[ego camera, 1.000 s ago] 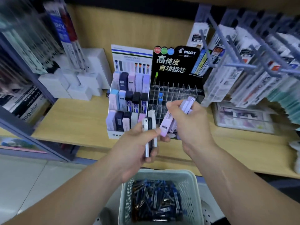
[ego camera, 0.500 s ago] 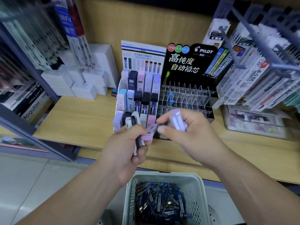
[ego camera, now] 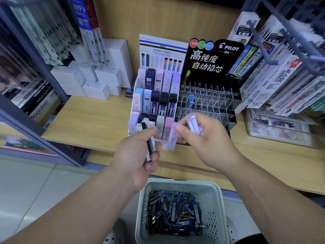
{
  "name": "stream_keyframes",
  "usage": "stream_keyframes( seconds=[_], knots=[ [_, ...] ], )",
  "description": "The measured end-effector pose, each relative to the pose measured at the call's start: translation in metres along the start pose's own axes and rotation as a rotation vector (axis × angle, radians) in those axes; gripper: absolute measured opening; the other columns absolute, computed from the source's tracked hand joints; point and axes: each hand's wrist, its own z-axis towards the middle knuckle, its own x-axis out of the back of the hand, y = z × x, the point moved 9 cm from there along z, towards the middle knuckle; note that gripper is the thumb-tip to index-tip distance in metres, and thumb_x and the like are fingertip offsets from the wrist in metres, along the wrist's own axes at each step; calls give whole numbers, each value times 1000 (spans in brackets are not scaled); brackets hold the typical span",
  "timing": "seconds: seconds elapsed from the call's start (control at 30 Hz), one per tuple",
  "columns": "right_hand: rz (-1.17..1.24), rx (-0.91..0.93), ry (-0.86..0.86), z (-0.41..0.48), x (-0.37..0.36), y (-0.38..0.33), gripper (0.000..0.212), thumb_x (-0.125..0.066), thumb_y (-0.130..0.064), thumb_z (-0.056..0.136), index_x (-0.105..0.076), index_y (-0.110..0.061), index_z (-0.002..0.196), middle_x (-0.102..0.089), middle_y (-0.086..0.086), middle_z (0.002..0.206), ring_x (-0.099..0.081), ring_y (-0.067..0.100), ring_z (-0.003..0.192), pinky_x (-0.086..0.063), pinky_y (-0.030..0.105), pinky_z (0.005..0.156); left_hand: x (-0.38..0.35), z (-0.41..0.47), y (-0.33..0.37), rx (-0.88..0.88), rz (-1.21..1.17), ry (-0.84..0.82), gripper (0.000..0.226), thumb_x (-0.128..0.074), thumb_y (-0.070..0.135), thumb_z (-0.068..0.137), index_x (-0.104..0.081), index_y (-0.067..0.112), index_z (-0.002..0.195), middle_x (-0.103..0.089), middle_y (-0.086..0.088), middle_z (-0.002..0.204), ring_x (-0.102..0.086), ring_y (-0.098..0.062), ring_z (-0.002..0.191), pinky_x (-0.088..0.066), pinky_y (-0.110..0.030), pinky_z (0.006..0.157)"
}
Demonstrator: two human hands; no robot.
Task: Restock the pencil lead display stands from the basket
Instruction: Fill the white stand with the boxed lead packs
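Observation:
My left hand (ego camera: pixel 139 155) grips a few white and black lead cases (ego camera: pixel 149 138) upright in front of the white tiered stand (ego camera: pixel 154 103), whose rows hold pastel and dark cases. My right hand (ego camera: pixel 207 143) holds lilac cases (ego camera: pixel 193 124) in its fingers and pinches another lilac case (ego camera: pixel 173 136) at the stand's front right corner. The clear acrylic Pilot stand (ego camera: pixel 209 103) beside it holds only two blue cases (ego camera: pixel 190 101). A pale green basket (ego camera: pixel 181 185) full of blue lead cases (ego camera: pixel 174 212) sits below my arms.
Both stands sit on a wooden shelf (ego camera: pixel 91 120). White boxes (ego camera: pixel 93 80) are stacked at the back left. Hanging refill packs (ego camera: pixel 281 76) on grey pegs crowd the right. A purple rack frame (ego camera: pixel 26 106) with books borders the left.
Both hands dropped toward the front row of the white stand. The right hand brought one lilac case down to the stand's front right corner; the view shifted, showing more of the basket.

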Motion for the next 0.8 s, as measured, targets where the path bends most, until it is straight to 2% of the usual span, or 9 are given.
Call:
stream_keyframes(
  seconds=[0.07, 0.13, 0.27, 0.37, 0.47, 0.53, 0.6, 0.7, 0.8],
  knots=[
    [35, -4, 48, 4, 3, 1, 14, -67, -27, 96, -66, -17, 87, -68, 12, 78, -59, 29, 71, -47, 29, 61, 5, 0, 7, -20, -7, -25, 12, -62, 26, 94, -63, 14, 98, -50, -3, 58, -31, -12, 41, -17, -18, 36],
    [73, -7, 77, 7, 2, 1, 16, -66, -25, 97, -66, -11, 89, -68, 15, 81, -60, 29, 73, -45, 18, 55, 10, 0, 12, -34, -9, -45, 18, -60, 25, 93, -64, 13, 105, -49, -3, 58, -29, -12, 42, -16, -18, 37],
    [24, 4, 88, 13, -3, 4, 17, -67, -30, 97, -67, -15, 90, -68, 11, 80, -61, 28, 73, -49, 35, 63, 19, 0, 12, -24, -13, -78, 31, -55, 24, 91, -65, 13, 117, -47, -4, 58, -27, -12, 40, -16, -18, 37],
    [-48, 16, 90, 17, -8, 7, 18, -69, -32, 96, -66, -18, 85, -64, -6, 72, -50, 9, 61, -41, 23, 58, 21, -2, 11, -32, -1, -110, 33, -52, 24, 92, -65, 14, 120, -48, -5, 59, -27, -12, 39, -17, -19, 36],
    [-141, 65, 90, 19, -13, 4, 14, -70, -26, 95, -66, -17, 85, -63, -25, 75, -56, 3, 69, -42, 19, 60, 19, -5, 15, -69, -3, -165, 32, -52, 24, 94, -65, 16, 122, -50, -6, 63, -27, -12, 41, -18, -21, 36],
    [-230, 84, 69, 18, -19, 8, 19, -70, -26, 94, -62, -14, 82, -62, -21, 75, -53, 8, 67, -42, 27, 60, 15, -9, 18, -89, -18, -215, 29, -51, 23, 95, -64, 15, 120, -49, -6, 63, -27, -12, 41, -18, -21, 37],
    [-337, 80, 48, 18, -23, 14, 28, -70, -30, 93, -53, -16, 76, -50, -9, 63, -43, 10, 59, -38, 34, 57, 13, -12, 19, -103, -22, -245, 17, -50, 22, 96, -58, 11, 106, -47, -4, 61, -26, -11, 41, -17, -21, 37],
    [-410, 52, 43, 18, -24, 17, 34, -72, -34, 91, -48, -19, 73, -40, -8, 60, -38, 12, 57, -36, 35, 56, 10, -13, 21, -133, 13, -276, 12, -49, 20, 97, -47, 12, 87, -48, -4, 62, -25, -12, 42, -17, -22, 39],
    [-394, 42, 66, 18, -23, 11, 36, -75, -34, 89, -45, -25, 69, -38, -8, 58, -35, 10, 54, -32, 33, 54, 7, -16, 23, -183, 49, -299, 12, -59, 19, 92, -49, 15, 87, -51, -5, 66, -26, -12, 44, -17, -23, 42]
  ],
)
